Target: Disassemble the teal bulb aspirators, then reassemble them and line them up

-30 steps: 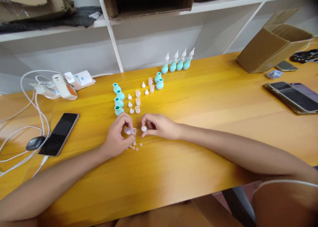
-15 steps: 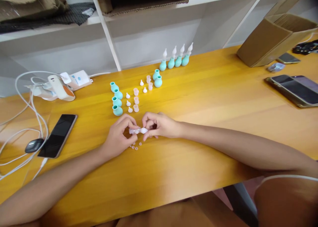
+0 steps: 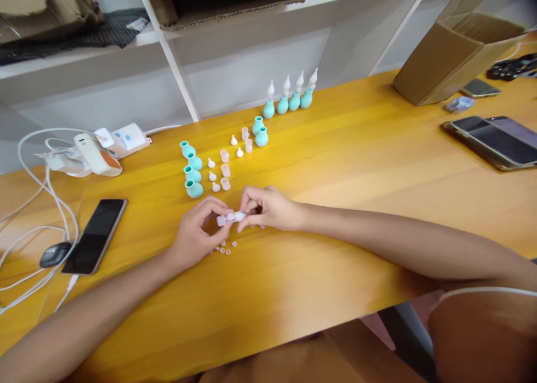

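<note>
My left hand (image 3: 200,229) pinches a clear plastic connector piece (image 3: 224,220) between thumb and fingers. From the right, my right hand (image 3: 268,208) grips a white pointed nozzle tip (image 3: 240,216), its wide end against the connector. Several tiny pinkish rings (image 3: 227,252) lie on the table just below my left hand. Beyond the hands stand several turquoise rubber bulbs (image 3: 194,189), loose white nozzle tips (image 3: 215,187) and pinkish clear connectors (image 3: 225,184) in rough rows. At the back, several assembled bulb aspirators (image 3: 282,100) stand upright with white tips on top.
A phone (image 3: 96,235), a black mouse (image 3: 56,254) and white cables lie at the left, near a power strip (image 3: 128,140). Farther right are an open cardboard box (image 3: 444,64) and more phones (image 3: 499,140). White shelving (image 3: 168,53) backs the wooden table (image 3: 319,277).
The nozzle tip and the connector are pressed closer together between my fingers. The whole view has shifted slightly; the things on the table stay in place.
</note>
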`<state>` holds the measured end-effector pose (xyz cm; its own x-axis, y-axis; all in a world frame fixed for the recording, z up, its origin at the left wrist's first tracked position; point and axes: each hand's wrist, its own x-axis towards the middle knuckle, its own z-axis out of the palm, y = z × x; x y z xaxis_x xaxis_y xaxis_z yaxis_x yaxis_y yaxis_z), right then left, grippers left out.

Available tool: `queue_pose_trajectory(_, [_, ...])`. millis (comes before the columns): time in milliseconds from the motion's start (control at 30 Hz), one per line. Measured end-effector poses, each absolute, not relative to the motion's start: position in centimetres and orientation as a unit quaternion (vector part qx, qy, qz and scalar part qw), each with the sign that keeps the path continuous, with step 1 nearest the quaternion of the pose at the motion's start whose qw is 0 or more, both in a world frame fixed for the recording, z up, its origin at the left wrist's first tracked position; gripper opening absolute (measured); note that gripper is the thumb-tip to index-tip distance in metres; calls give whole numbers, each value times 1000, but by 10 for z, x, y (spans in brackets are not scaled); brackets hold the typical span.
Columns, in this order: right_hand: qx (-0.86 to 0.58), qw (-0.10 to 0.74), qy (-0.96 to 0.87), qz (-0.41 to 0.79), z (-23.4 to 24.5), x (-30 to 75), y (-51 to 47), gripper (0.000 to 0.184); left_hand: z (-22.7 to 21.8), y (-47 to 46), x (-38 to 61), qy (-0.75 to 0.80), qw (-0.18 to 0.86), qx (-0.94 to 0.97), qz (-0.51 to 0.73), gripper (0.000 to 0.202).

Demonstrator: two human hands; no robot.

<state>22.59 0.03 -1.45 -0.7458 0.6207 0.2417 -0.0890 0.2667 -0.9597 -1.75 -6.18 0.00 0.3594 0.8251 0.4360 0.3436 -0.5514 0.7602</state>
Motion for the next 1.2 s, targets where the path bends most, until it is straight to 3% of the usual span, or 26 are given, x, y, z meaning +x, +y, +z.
queue_pose_trajectory(167, [-183,342,-781,489,-18,227,0,52,4,-62,-17,370,291,772,427,21])
queue_pose_trajectory(400, [-149,359,-851,355,-21,232,0,34,6,-64,-15,372,326,756,429,15])
queue_pose_trajectory(767, [-114,398,-903,114,-27,233,4,33,-2,-64,-20,402,317,755,409,19])
queue_pose_trajectory(1067, [-124,360,-923,65,-22,235,3,39,-1,-63,-18,414,344,737,409,16])
queue_pose_trajectory(1200, [-123,387,-914,23,-22,235,2,37,2,-63,-16,430,363,718,410,16])
